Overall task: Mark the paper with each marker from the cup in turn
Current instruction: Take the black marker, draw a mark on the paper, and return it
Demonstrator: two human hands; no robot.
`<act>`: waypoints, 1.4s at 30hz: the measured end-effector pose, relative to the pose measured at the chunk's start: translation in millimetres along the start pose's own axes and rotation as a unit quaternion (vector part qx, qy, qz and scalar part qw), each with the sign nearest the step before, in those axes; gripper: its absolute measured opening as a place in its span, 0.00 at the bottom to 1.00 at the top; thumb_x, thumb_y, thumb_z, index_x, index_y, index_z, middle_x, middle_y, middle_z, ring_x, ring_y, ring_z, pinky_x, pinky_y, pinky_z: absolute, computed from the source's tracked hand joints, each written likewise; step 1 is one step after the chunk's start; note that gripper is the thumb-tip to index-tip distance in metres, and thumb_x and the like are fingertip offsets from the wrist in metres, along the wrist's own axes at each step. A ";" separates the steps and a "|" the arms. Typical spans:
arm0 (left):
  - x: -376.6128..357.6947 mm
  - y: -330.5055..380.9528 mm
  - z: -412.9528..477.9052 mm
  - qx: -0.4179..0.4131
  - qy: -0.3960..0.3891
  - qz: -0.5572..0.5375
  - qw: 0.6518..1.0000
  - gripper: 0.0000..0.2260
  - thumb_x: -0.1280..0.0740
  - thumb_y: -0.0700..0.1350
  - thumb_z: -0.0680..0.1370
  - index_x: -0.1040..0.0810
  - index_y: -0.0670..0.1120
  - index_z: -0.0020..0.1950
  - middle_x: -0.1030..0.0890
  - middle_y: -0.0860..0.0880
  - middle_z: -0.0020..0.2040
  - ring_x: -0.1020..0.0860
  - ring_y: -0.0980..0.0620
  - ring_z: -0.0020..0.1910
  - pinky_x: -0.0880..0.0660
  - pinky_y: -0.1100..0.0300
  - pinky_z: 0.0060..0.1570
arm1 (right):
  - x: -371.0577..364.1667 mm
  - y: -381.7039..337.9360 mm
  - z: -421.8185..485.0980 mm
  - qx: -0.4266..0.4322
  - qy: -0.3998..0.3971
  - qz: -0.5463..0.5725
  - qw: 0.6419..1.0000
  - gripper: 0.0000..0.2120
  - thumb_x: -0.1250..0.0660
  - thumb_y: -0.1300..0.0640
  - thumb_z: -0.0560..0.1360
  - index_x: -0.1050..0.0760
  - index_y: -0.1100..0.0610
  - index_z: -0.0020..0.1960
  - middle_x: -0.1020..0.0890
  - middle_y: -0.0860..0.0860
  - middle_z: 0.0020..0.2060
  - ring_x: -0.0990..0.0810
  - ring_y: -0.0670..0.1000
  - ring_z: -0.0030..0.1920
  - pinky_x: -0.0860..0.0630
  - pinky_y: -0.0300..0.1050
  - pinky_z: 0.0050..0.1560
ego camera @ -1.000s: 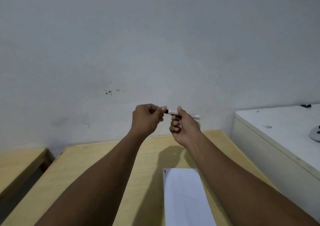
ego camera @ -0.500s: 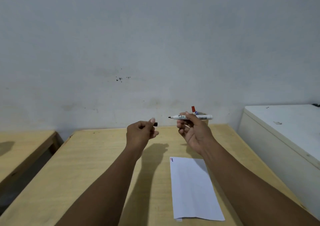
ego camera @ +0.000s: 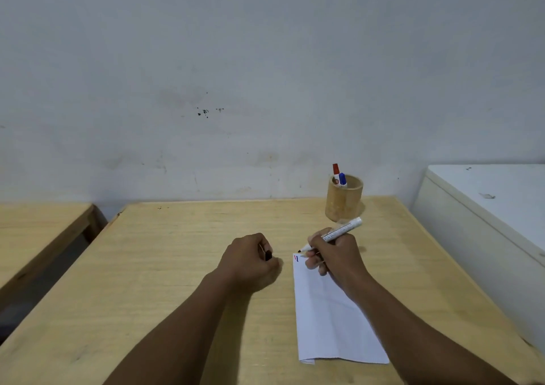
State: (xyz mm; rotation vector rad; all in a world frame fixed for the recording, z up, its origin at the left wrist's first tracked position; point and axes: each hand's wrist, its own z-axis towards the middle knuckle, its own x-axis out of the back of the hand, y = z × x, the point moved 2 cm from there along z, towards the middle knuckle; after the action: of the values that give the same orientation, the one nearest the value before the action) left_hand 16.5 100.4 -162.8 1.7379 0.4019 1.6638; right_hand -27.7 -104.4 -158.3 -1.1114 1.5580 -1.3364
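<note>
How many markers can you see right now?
3. A red-capped marker and a blue-capped marker stand in the cup; a black marker is in the right hand. More may be hidden inside the cup.

Two bare forearms are seen, entering from the bottom edge. No sleeves are worn as far up as the arms are shown. Left hand (ego camera: pixel 250 262) and right hand (ego camera: pixel 336 256) are bare: no gloves, rings, watch or wristbands are seen. Fingernails on the right hand are kept short. Nothing else of the body is shown.
</note>
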 end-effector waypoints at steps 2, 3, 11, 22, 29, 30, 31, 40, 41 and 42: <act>0.0 2.1 3.0 0.014 -0.040 -0.011 0.999 0.25 0.26 0.68 0.63 0.23 0.52 0.50 0.18 0.57 0.39 0.19 0.56 0.42 0.22 0.57 0.44 | -0.8 4.1 -0.9 0.021 0.012 -0.027 0.999 0.04 0.31 0.64 0.73 0.21 0.61 0.39 0.17 0.58 0.30 0.20 0.57 0.29 0.33 0.42 0.26; -0.9 4.1 4.5 0.019 -0.063 -0.002 0.998 0.32 0.27 0.72 0.60 0.24 0.52 0.54 0.18 0.57 0.41 0.19 0.55 0.45 0.23 0.57 0.45 | -1.4 5.2 -1.7 0.034 0.019 -0.047 0.998 0.04 0.30 0.64 0.72 0.21 0.61 0.39 0.16 0.57 0.30 0.19 0.56 0.29 0.31 0.43 0.26; -9.1 11.6 12.5 0.037 -0.109 0.119 0.986 0.45 0.26 0.76 0.53 0.30 0.53 0.62 0.19 0.53 0.50 0.23 0.51 0.54 0.21 0.49 0.53 | -2.9 10.9 -7.2 0.084 0.050 -0.168 0.981 0.03 0.29 0.59 0.72 0.19 0.58 0.40 0.13 0.54 0.31 0.13 0.51 0.30 0.22 0.44 0.30; -6.6 15.6 12.1 0.051 -0.116 0.107 0.986 0.44 0.22 0.73 0.54 0.30 0.52 0.62 0.19 0.53 0.50 0.23 0.51 0.55 0.21 0.49 0.55 | -2.7 16.5 -2.9 0.092 0.035 -0.185 0.978 0.03 0.29 0.60 0.68 0.20 0.60 0.38 0.15 0.57 0.29 0.15 0.49 0.28 0.21 0.48 0.33; 12.7 3.5 18.1 0.042 -0.116 -0.020 0.992 0.06 0.23 0.46 0.71 0.16 0.47 0.45 0.13 0.53 0.41 0.15 0.52 0.45 0.19 0.57 0.47 | 8.9 -4.4 8.2 -0.056 0.103 0.135 0.984 0.08 0.30 0.61 0.75 0.21 0.63 0.39 0.22 0.55 0.27 0.26 0.49 0.24 0.32 0.40 0.24; 16.9 3.1 19.5 0.031 -0.099 -0.035 0.994 0.02 0.24 0.44 0.72 0.15 0.46 0.42 0.12 0.53 0.39 0.15 0.52 0.44 0.18 0.57 0.48 | 10.7 -10.9 10.9 -0.078 0.117 0.181 0.973 0.07 0.30 0.61 0.76 0.22 0.62 0.40 0.22 0.55 0.27 0.26 0.48 0.23 0.34 0.39 0.22; 21.6 5.2 20.6 0.026 -0.082 -0.067 0.994 0.03 0.24 0.43 0.74 0.14 0.46 0.40 0.13 0.54 0.37 0.16 0.52 0.42 0.19 0.58 0.46 | 12.4 -18.8 13.6 -0.087 0.126 0.216 0.964 0.06 0.31 0.61 0.75 0.23 0.62 0.40 0.22 0.55 0.28 0.27 0.48 0.23 0.34 0.38 0.21; 54.8 88.3 37.6 0.079 -0.018 -0.505 0.860 0.13 0.25 0.53 0.76 0.14 0.43 0.48 0.19 0.50 0.36 0.19 0.51 0.36 0.26 0.60 0.40 | 11.1 -119.7 2.3 0.005 -0.032 0.219 0.975 0.06 0.36 0.60 0.78 0.24 0.61 0.45 0.19 0.58 0.34 0.21 0.50 0.25 0.29 0.41 0.29; 54.4 97.4 38.2 0.080 -0.019 -0.524 0.848 0.13 0.25 0.53 0.76 0.14 0.43 0.49 0.19 0.51 0.35 0.19 0.51 0.35 0.26 0.60 0.39 | 9.2 -126.1 -0.9 0.022 -0.031 0.213 0.976 0.06 0.36 0.61 0.78 0.23 0.62 0.44 0.19 0.58 0.34 0.20 0.50 0.25 0.29 0.41 0.30; 53.0 104.9 38.5 0.081 -0.021 -0.540 0.837 0.13 0.25 0.54 0.76 0.14 0.44 0.49 0.19 0.51 0.35 0.20 0.52 0.35 0.26 0.60 0.39 | 7.6 -130.8 -3.8 0.037 -0.029 0.207 0.977 0.06 0.36 0.61 0.78 0.23 0.63 0.44 0.18 0.58 0.33 0.20 0.51 0.25 0.29 0.41 0.29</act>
State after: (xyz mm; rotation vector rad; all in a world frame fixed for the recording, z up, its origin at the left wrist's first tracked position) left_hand 36.1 49.6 -51.7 1.2087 1.2501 0.7567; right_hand -17.4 -118.6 -28.4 -0.7201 1.5764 -1.0587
